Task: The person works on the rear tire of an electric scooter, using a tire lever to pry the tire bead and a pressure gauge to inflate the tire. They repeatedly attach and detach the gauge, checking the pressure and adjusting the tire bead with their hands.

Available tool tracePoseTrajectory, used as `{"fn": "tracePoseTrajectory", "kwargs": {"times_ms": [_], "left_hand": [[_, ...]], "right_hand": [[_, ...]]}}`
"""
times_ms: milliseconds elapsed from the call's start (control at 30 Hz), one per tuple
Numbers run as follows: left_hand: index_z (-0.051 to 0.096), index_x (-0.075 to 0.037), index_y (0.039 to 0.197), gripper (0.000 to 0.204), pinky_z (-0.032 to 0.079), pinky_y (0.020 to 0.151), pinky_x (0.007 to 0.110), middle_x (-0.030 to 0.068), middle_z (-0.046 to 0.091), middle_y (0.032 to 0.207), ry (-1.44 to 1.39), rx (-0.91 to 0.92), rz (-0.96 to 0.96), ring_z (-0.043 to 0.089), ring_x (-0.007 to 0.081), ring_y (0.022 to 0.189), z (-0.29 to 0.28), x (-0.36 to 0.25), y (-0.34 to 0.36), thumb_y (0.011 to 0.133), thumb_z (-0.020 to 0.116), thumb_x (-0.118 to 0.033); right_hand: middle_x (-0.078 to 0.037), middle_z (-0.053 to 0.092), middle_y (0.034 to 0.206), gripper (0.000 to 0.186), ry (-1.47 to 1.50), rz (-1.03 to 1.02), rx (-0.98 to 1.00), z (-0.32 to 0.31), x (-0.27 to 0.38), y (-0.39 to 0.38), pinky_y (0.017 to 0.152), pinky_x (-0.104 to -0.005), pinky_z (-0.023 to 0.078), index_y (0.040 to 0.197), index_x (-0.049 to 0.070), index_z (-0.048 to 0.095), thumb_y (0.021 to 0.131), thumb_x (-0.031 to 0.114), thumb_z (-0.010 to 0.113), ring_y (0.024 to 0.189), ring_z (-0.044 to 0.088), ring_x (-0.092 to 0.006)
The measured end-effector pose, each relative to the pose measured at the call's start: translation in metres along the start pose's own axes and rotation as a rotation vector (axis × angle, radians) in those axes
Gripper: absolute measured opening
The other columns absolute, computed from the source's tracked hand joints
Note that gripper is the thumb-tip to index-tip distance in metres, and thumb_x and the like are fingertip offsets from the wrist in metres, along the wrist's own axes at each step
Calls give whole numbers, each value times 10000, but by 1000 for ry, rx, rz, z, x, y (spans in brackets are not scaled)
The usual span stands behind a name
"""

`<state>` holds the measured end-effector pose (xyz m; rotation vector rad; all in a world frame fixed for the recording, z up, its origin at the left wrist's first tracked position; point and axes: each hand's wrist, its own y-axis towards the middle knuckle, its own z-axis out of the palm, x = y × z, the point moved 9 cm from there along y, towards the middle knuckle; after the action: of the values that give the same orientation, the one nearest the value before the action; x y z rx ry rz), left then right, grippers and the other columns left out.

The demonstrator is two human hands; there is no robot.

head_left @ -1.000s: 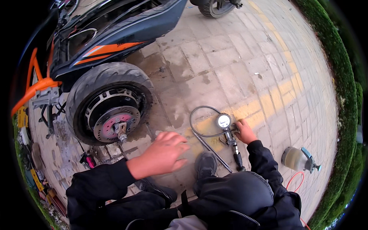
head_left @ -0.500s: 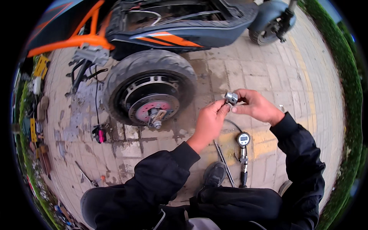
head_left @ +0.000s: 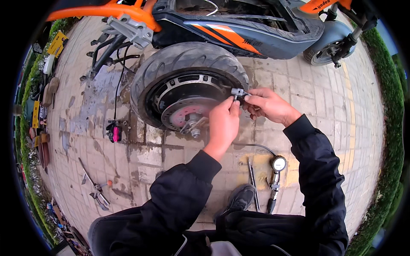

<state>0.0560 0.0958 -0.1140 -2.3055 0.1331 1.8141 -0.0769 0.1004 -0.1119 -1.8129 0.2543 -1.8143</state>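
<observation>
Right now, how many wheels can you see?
2: the near wheel behind the left hand, and the far wheel at upper right, partly under a grey fender. Others could be hidden.

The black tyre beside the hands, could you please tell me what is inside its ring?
The tyre surrounds a dark hub and, in front, a pinkish-centred brake disc that hides part of the hub. The left hand covers some of the disc.
</observation>
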Motion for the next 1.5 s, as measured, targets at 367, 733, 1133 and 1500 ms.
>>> {"fn": "tracePoseTrajectory", "kwargs": {"times_ms": [367,733,1133,1500], "left_hand": [[683,-5,979,177,443,541,304,95,627,661,-107,-152,-89,550,134,541,-4,1,-1,933,591,-149],[671,3,948,189,450,518,341,107,624,637,-120,-214,-113,588,199,504,-12,-1,-3,931,586,-166],[675,14,932,227,482,616,470,235,638,753,222,-239,113,630,420,711,-12,-15,6,905,571,-186],[631,0,898,196,487,641,491,244,644,781,259,-161,191,634,435,746,-19,-40,0,908,539,-173]], "right_hand": [[-34,602,839,356,335,10,-68,6,-14,5,602,-286,461,1024,12,600,1032,347,482,666,524,-106],[-14,538,737,349,354,32,-205,5,-7,-3,579,-296,431,1021,18,610,1022,353,511,623,483,-107],[10,497,714,380,504,68,-181,16,-32,4,588,-332,428,1020,34,622,1038,377,459,627,449,-116],[40,473,654,347,499,-15,-109,40,-20,6,502,-275,363,889,76,611,1021,378,502,554,396,-82]]}}
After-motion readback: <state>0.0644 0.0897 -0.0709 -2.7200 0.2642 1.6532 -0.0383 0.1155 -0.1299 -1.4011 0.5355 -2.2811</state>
